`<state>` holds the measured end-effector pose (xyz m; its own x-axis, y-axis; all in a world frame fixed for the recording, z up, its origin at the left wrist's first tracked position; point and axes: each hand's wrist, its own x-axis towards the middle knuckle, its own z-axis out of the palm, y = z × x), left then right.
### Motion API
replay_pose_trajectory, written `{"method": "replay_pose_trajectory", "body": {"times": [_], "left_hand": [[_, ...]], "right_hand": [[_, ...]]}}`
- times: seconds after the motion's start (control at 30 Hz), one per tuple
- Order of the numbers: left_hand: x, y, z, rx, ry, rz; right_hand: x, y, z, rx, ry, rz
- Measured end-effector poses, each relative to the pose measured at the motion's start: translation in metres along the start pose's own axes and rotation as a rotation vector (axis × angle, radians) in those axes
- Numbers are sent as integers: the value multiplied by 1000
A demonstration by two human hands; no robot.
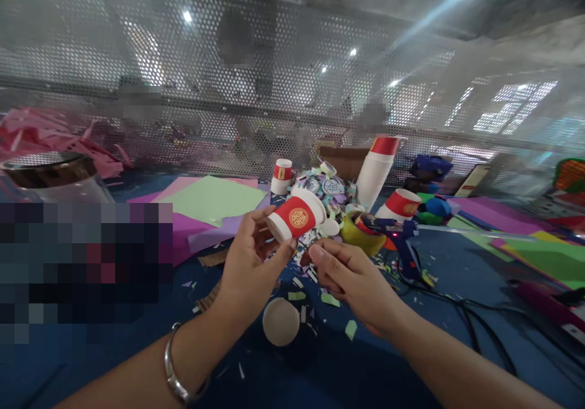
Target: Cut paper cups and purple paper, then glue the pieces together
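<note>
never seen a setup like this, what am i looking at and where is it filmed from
No machine here: these are a person's two bare hands, seen in one picture from a camera worn on the head, looking forward and down. The left hand holds a tilted red and white paper cup with a gold emblem. The right hand is curled nearby; whether it pinches something small is unclear. On the dark blue table lie a pale green paper sheet, small paper scraps, a round pale piece, a leaning stack of white cups and a dark blue glue gun beside a yellow bowl.
</note>
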<state>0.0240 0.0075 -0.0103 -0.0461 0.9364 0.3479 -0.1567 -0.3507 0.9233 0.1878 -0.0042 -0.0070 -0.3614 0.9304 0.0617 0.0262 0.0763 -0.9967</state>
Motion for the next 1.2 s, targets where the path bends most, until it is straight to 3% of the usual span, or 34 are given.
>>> {"method": "replay_pose_trajectory", "body": {"times": [0.53, 1.2], "left_hand": [[1, -10, -2, 153, 43, 70], [0, -10, -6, 330, -16, 165]], "right_hand": [[-1, -3, -1, 148, 4, 97], [-2, -1, 1, 164, 19, 130]]}}
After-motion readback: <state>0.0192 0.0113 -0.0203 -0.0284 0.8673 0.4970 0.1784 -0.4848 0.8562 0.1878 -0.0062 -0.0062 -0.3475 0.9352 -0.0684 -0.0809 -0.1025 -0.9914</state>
